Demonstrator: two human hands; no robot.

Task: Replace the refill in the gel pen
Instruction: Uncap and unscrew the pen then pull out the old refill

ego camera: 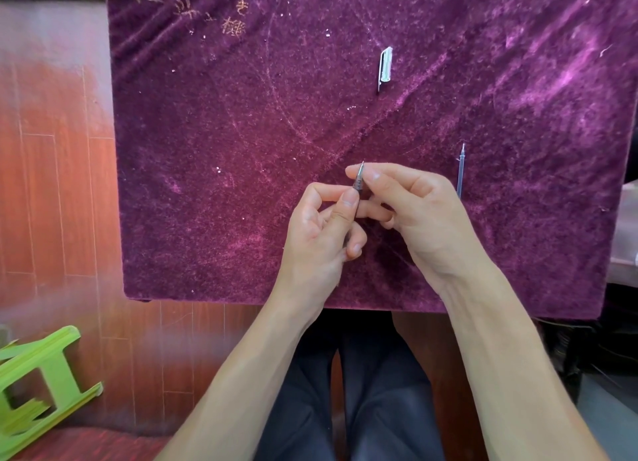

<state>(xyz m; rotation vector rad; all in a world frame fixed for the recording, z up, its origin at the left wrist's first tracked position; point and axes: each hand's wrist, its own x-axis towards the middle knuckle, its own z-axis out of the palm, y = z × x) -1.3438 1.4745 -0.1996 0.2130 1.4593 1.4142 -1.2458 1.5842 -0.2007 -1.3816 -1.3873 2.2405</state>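
Note:
The gel pen (358,180) points away from me, its metal tip sticking out above my fingers; most of its barrel is hidden. My left hand (322,232) grips the barrel from below, thumb along it. My right hand (411,206) pinches the pen's tip section between thumb and forefinger. A thin clear refill (461,170) lies on the purple cloth just right of my right hand, its lower end hidden behind that hand. The pen cap (385,67), clear with a clip, lies farther back on the cloth.
A purple velvet cloth (241,149) covers the table. Red wooden floor lies to the left, with a green plastic stool (38,388) tipped over at lower left. My legs in dark trousers are under the table's near edge.

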